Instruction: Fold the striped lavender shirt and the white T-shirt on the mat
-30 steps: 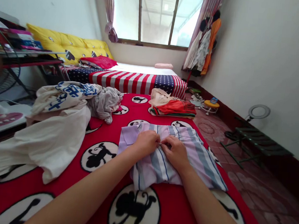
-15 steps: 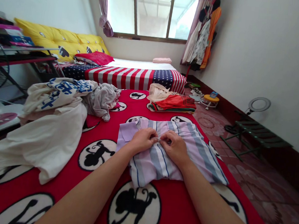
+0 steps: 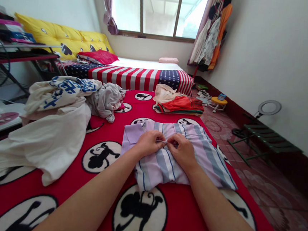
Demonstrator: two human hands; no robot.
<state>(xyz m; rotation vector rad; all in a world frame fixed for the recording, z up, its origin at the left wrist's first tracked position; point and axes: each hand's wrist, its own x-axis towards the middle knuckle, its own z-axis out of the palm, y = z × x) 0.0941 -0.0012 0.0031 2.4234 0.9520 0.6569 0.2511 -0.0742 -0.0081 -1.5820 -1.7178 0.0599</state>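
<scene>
1. Lilac striped shirt point(image 3: 162, 170) lay folded on the red blanket point(image 3: 185, 219), near its right edge.
2. Our left hand point(image 3: 148, 143) pinched a thin metal pin point(image 3: 161, 141).
3. Our right hand point(image 3: 182, 151) pressed its fingers together on the shirt beside it.
4. A slip of the pin could have pricked us.
</scene>
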